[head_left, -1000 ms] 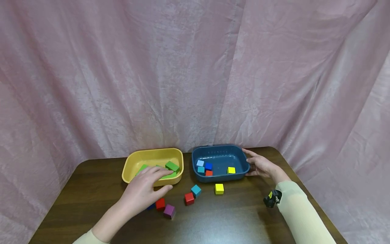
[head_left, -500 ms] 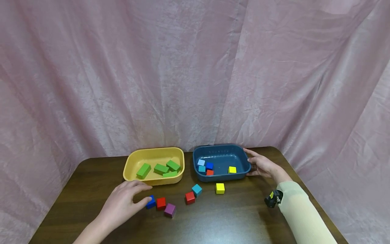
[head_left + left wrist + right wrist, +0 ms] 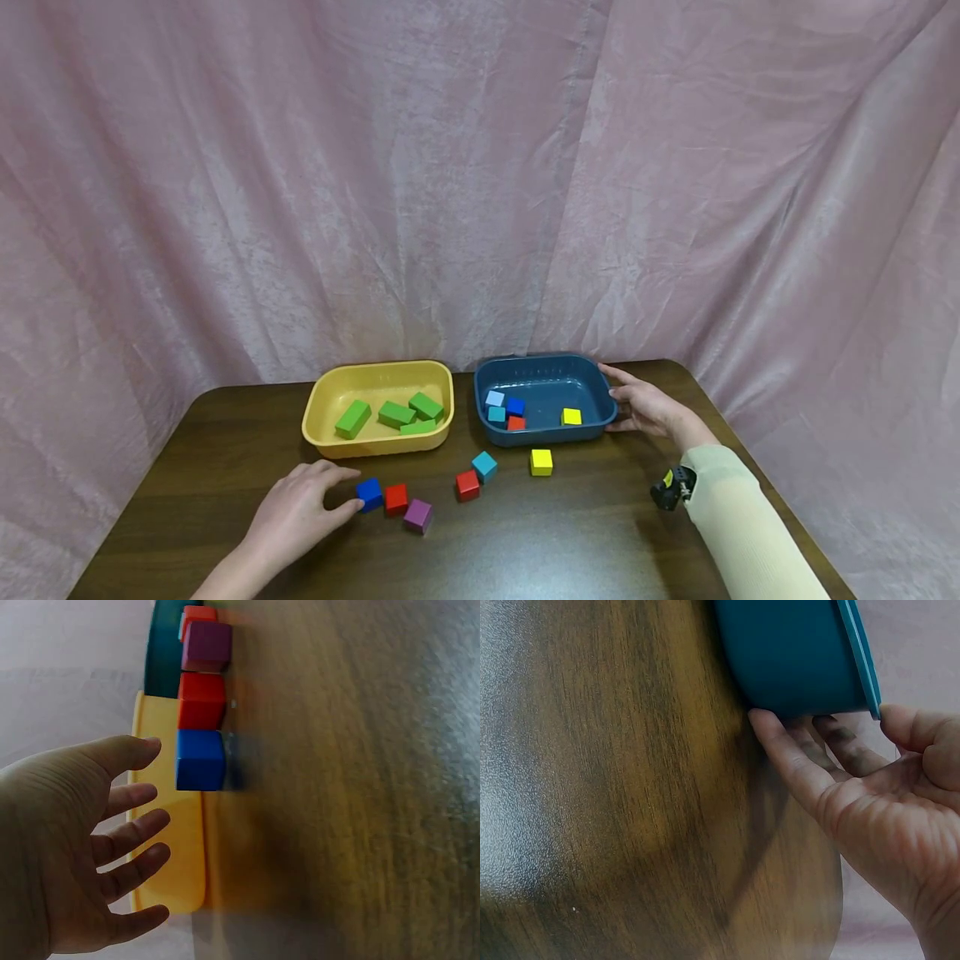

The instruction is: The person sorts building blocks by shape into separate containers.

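Along the table's (image 3: 585, 542) far edge sits the blue tray (image 3: 540, 437), seemingly steadied by the right hand (image 3: 647, 407), fingers spread against its end, while toward the left edge the left hand (image 3: 294, 507) is spread, apparently to fit the blue cube (image 3: 369, 495) beside its thumb.

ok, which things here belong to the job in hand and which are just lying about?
In the job:
left hand, beside the loose blue cube
right hand, touching the dark blue bin
likely, also loose: two red cubes, purple cube, teal cube, yellow cube
likely: yellow bin holding four green blocks

Apparently just there:
pink curtain behind
wooden table underneath
black device at the right wrist
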`<state>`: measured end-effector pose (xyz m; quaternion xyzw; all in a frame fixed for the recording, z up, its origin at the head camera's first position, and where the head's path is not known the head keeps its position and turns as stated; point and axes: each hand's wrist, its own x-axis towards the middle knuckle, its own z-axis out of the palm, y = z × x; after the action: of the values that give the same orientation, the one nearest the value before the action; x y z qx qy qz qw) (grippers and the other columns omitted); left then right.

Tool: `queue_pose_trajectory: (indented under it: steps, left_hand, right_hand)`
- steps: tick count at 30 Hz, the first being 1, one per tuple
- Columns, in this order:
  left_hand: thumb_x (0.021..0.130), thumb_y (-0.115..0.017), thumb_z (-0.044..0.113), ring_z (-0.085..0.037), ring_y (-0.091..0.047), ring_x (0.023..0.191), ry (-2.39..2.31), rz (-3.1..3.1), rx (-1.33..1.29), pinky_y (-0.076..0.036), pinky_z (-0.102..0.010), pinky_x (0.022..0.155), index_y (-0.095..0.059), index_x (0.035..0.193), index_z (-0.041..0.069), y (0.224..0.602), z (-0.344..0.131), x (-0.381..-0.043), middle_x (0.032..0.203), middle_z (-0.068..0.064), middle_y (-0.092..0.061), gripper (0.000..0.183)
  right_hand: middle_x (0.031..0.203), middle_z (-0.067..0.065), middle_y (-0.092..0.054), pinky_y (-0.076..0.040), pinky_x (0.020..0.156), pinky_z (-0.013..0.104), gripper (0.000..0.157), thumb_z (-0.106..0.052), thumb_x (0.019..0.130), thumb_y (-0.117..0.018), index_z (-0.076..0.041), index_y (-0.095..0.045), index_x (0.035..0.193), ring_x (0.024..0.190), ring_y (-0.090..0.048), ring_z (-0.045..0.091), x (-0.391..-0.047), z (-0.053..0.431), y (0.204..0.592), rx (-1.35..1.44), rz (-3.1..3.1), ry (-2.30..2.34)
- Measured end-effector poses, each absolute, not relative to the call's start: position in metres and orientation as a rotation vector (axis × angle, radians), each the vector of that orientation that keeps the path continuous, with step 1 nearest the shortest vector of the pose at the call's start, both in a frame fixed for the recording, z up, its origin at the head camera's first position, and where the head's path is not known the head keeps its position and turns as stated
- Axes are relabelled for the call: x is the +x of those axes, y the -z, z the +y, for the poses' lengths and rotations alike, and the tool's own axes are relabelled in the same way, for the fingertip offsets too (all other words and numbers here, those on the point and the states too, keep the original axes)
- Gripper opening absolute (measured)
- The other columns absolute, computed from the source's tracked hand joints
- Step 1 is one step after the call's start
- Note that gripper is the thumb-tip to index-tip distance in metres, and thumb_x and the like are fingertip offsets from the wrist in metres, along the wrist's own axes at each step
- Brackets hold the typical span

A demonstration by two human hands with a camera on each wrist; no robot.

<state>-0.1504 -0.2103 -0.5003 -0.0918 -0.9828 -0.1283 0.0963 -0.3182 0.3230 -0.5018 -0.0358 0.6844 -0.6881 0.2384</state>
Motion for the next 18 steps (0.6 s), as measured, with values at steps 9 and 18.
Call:
queue_pose_trajectory:
  steps: [9,18]
  left_hand:
    - [0.071,-0.073,0.053,-0.020,-0.054,0.097,0.374,-2.903,-0.268,-0.042,-0.050,0.080,-0.068,0.102,0.029,0.514,-0.211,-0.155,0.098,0.011,-0.059,0.040]
    - [0.068,-0.074,0.053,-0.019,-0.054,0.095,0.385,-2.891,-0.268,-0.043,-0.047,0.079,-0.067,0.098,0.030,0.521,-0.208,-0.161,0.096,0.011,-0.059,0.038]
  right_hand:
    - [0.142,0.025,-0.025,-0.037,0.089,0.063,0.057,-0.009,0.099,-0.032,-0.030,-0.013,0.149,0.120,-0.040,0.044,-0.321,0.324,0.501,-0.069,1.863,1.882]
    - [0.143,0.027,-0.023,-0.036,0.089,0.063,0.057,-0.009,0.100,-0.031,-0.028,-0.012,0.150,0.121,-0.039,0.045,-0.321,0.324,0.501,-0.093,1.851,1.885]
